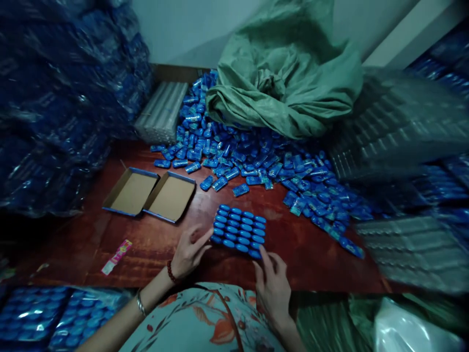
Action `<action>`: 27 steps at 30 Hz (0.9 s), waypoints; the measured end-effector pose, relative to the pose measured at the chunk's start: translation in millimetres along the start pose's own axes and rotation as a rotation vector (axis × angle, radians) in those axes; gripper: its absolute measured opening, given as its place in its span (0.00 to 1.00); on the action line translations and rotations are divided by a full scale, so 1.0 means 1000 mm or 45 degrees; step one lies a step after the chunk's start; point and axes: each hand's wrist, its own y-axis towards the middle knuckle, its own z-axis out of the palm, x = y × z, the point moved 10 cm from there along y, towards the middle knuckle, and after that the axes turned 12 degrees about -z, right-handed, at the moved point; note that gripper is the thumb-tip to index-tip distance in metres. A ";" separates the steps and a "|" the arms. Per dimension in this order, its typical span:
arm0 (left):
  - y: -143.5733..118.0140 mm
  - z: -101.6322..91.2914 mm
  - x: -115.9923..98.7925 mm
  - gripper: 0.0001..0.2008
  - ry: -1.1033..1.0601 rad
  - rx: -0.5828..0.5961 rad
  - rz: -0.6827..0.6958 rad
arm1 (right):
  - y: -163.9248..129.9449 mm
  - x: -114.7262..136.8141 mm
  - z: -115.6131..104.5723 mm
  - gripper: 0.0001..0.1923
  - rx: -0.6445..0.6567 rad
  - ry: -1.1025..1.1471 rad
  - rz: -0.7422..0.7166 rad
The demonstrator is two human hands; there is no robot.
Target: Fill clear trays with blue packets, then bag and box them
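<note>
A clear tray filled with rows of small blue packets (pixel 239 231) lies flat on the red-brown wooden table (pixel 315 254), right in front of me. My left hand (pixel 188 252) rests at the tray's left edge, fingertips touching it. My right hand (pixel 273 283) touches the tray's near right corner with its fingertips. Neither hand lifts the tray. Behind the tray spreads a big loose heap of blue packets (pixel 256 156), running from the back left to the right.
An open flat cardboard box (pixel 150 194) lies left of the tray. A crumpled green sack (pixel 286 73) sits at the back. Stacks of clear empty trays (pixel 399 127) stand right, wrapped blue packs (pixel 54 107) left. A pink wrapper (pixel 117 256) lies near the front.
</note>
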 end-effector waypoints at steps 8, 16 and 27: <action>0.032 0.002 0.113 0.16 0.603 0.590 -0.584 | 0.012 -0.068 0.060 0.35 0.157 0.678 0.688; -0.002 0.031 0.036 0.15 0.248 0.536 -0.560 | 0.036 -0.086 0.068 0.39 0.232 0.794 0.718; 0.003 0.075 -0.009 0.37 -0.654 0.685 -0.842 | 0.036 -0.080 0.077 0.43 0.205 0.892 0.864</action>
